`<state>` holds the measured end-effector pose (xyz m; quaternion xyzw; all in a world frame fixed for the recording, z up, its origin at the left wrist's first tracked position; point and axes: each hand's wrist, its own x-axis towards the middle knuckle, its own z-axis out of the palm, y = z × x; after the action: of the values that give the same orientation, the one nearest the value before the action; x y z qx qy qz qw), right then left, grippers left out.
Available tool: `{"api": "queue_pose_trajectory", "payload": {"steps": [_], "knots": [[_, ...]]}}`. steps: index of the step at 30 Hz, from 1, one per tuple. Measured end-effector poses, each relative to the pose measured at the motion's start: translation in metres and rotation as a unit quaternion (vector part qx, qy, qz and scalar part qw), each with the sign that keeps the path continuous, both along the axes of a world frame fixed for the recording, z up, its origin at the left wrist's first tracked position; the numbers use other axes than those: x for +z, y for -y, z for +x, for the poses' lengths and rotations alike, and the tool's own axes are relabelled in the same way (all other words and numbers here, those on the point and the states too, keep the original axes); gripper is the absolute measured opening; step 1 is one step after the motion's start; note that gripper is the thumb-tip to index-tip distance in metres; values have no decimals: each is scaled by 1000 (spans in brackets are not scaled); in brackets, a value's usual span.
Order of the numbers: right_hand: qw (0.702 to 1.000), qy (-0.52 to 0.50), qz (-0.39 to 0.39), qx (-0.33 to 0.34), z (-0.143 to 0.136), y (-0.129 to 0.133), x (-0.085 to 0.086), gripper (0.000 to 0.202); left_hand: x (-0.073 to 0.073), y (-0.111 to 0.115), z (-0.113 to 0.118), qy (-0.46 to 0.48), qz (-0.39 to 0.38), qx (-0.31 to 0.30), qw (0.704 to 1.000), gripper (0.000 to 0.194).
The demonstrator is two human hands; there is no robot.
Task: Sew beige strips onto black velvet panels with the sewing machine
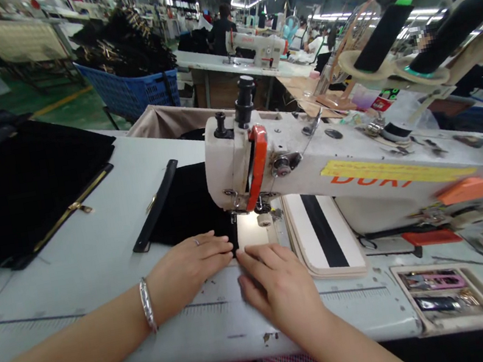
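My left hand point(187, 271) lies flat with outstretched fingers on a black fabric piece point(187, 205), close to its right edge. That piece has a dark zipper strip point(157, 204) along its left side. Just right of the left fingertips, my right hand point(284, 282) rests on the near edge of a light panel point(249, 229), fingers bent a little and thumb apart. Fabric and panel meet under the needle area of a white sewing machine point(292, 154), where a lamp lights them. The exact seam is partly hidden by my fingers and the machine head.
Stacked cream panels with a black stripe point(324, 235) lie right of the needle. Black zippered pieces point(29, 185) are piled at left. A tool tray point(446, 295) is set in the table's right front. Beyond stand thread cones point(386, 36) and a loaded blue basket point(129, 91).
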<state>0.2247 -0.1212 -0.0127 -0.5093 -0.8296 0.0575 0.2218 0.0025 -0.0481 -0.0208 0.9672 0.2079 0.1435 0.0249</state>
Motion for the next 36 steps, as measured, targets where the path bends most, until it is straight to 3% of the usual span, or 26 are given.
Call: {"api": "queue_pose_trajectory", "payload": {"steps": [5,24,36], "knots": [[1000,18,-7,0,2,-13,1,39,-5,-13,2,3,-2,18,1000,36],[999,39,-7,-29,-2,-36,-2,45,3,-51,16,32,-10,67,997,31],[998,36,-1,-43,-7,-36,-4,49,7,-56,23,44,2,101,994,30]]}}
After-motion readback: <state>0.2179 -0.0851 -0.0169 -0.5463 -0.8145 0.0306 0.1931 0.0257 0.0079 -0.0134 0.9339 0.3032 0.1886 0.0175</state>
